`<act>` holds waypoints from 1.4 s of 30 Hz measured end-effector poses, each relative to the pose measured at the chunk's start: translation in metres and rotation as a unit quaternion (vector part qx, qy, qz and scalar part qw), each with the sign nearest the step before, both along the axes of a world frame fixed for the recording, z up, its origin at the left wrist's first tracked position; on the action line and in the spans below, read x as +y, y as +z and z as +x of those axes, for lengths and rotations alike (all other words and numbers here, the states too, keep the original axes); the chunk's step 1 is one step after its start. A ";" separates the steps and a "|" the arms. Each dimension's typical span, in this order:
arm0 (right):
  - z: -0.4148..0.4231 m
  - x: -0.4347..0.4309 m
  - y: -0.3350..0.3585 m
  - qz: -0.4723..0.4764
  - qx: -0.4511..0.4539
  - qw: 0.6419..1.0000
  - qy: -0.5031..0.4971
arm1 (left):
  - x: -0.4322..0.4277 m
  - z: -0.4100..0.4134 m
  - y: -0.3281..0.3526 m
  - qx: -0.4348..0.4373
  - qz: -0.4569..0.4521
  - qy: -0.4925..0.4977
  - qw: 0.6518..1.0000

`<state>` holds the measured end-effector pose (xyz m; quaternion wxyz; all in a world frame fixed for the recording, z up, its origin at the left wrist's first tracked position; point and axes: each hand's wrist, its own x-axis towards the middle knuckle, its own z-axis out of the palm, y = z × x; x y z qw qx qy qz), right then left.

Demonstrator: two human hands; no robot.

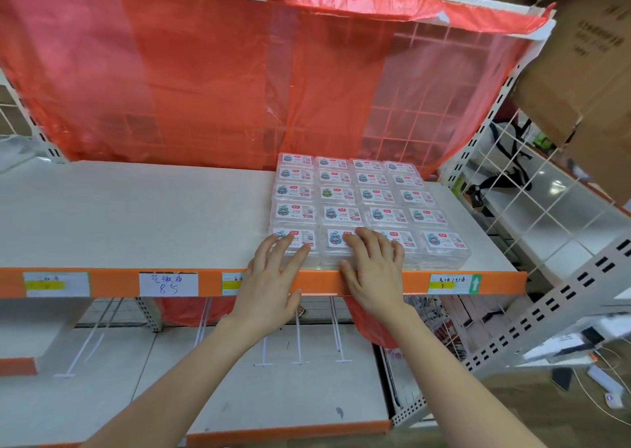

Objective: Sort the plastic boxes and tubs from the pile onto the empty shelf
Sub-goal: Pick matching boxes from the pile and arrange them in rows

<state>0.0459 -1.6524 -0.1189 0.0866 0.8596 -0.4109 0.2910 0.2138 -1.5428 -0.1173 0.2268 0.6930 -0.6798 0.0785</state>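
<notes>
Plastic boxes (355, 202) under flat hands (269, 273) (374, 266)

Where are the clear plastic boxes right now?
Head view: the clear plastic boxes form a grid on the right half of the white shelf, at its orange front edge, left hand and right hand resting on the front row.

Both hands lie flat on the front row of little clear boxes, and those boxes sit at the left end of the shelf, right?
Not quite: the head view shows the clear boxes grouped toward the right end of the shelf, not the left. The left hand and right hand do lie flat on the front row.
</notes>
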 end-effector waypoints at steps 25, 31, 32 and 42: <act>0.110 0.051 0.054 0.065 0.062 0.991 0.102 | 0.056 0.078 0.059 0.060 0.057 0.135 0.987; 0.160 0.079 0.045 0.079 0.088 0.981 0.154 | 0.100 0.118 0.051 0.072 0.081 0.207 0.972; 0.168 0.084 0.045 0.079 0.090 0.980 0.159 | 0.107 0.125 0.050 0.076 0.086 0.215 0.970; 0.285 0.164 0.052 0.141 0.130 0.950 0.248 | 0.200 0.225 0.042 0.100 0.095 0.270 0.953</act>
